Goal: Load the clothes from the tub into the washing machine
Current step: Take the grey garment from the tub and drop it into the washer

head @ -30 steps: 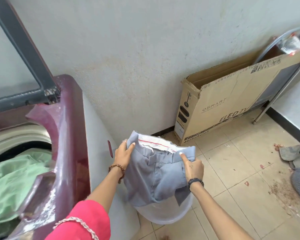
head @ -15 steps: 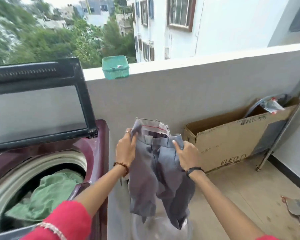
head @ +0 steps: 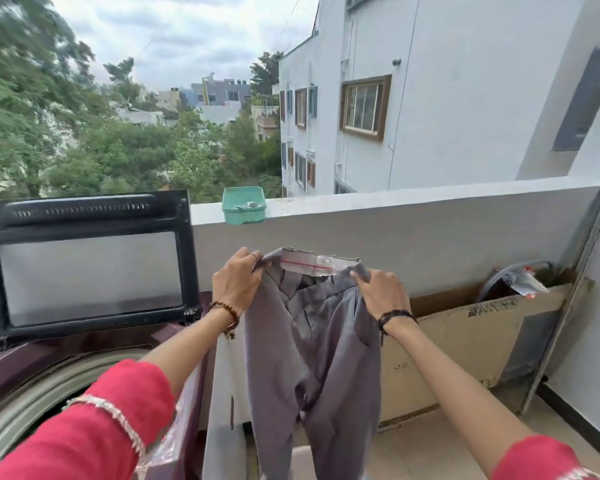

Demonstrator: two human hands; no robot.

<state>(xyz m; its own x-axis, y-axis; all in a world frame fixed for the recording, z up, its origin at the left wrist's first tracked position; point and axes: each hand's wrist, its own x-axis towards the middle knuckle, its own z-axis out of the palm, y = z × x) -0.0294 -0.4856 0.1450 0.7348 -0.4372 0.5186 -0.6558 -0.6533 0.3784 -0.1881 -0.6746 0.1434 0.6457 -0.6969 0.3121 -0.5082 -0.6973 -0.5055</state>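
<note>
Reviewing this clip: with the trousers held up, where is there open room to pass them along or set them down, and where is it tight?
Both hands, left and right, grip the grey trousers by the waistband. Free: the washing machine drum opening under the raised lid, and the ledge right of the green basket. Floor tiles before the cardboard box are bare. Tight: between machine and box.

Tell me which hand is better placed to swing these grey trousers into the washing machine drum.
Left, probably. The left hand grips the grey trousers at the waistband on the side next to the washing machine, whose lid stands open. The right hand holds the far end of the waistband.
</note>
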